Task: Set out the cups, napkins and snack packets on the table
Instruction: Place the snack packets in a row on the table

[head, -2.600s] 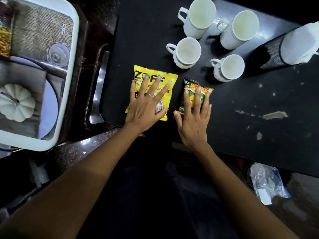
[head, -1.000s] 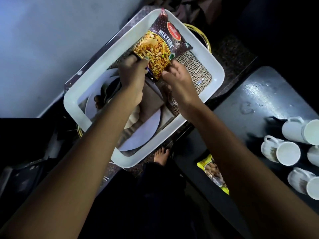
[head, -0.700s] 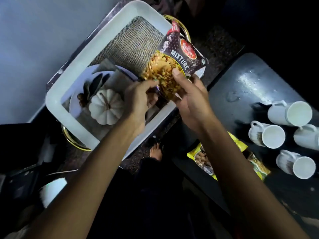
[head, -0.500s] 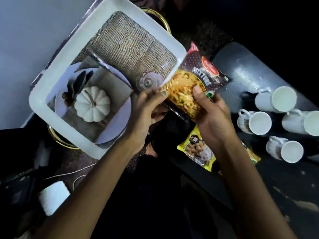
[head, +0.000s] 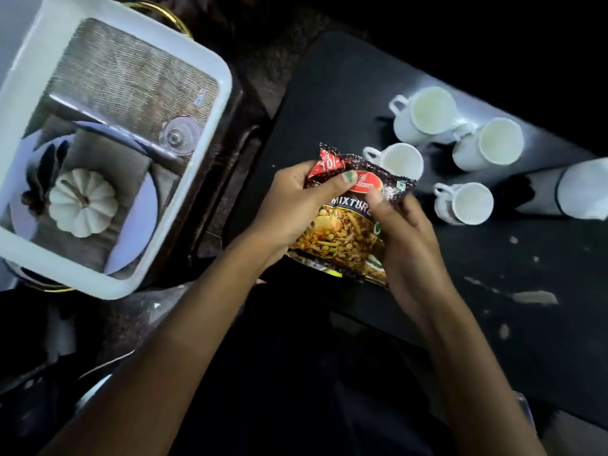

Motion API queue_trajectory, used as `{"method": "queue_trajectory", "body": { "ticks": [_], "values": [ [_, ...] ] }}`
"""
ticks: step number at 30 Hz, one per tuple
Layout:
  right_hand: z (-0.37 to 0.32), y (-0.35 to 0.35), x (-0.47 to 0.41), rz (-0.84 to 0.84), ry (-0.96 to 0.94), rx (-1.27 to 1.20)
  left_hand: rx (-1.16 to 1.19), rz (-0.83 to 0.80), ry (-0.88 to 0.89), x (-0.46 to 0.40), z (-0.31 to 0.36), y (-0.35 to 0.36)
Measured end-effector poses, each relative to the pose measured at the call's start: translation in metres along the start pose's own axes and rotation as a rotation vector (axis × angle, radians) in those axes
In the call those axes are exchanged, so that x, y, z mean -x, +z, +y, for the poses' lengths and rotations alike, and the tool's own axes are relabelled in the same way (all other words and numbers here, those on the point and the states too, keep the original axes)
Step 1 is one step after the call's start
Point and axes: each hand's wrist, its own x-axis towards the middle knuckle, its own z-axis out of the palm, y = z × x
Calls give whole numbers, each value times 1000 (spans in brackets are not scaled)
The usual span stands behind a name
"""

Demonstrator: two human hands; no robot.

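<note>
Now both hands grip the mixture packet [head: 342, 225] above the dark worktop [head: 493, 274], left hand [head: 289, 205] pinching its top corner, right hand [head: 401, 232] its side. It should go down flat, clear of the cups [head: 464, 202], label up.

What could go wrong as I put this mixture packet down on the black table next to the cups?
The mixture packet, held in both the left hand and right hand, hangs right beside the nearest cup; swinging it forward could knock that cup over. A yellow packet peeks out underneath, so the new one may land on top and hide it. It is also close to the table edge and might slide off.
</note>
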Motion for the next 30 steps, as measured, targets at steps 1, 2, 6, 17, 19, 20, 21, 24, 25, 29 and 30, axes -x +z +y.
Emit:
{"method": "queue_trajectory", "body": {
  "ticks": [1, 2, 6, 17, 19, 20, 21, 24, 25, 29, 30],
  "values": [
    [0, -5, 1, 88, -4, -29, 0, -22, -10, 3, -3, 8],
    [1, -12, 3, 182, -12, -57, -2, -44, -20, 5, -7, 19],
    [4, -42, 11, 450, -83, -111, -71, -162, -89, 16, -20, 53],
    [26, -112, 51, 294, 42, -123, -185, -133, -69, 26, -58, 98],
    [35, -118, 54, 412, 18, -98, -181, -209, -122, 25, -65, 104],
    [39, -122, 56, 453, 10, -90, -205, -221, -122, 26, -69, 108],
    [43, -125, 57, 477, 4, -89, -243, -216, -108, 27, -72, 111],
    [56, -137, 61, 534, -5, -106, -347, -205, -85, 27, -82, 122],
    [61, -141, 61, 558, -9, -111, -366, -214, -84, 28, -86, 127],
    [75, -160, 59, 624, 14, -83, -552, -240, -63, 29, -100, 145],
    [77, -165, 57, 627, 45, -40, -609, -244, -50, 29, -104, 148]
  ]
}}
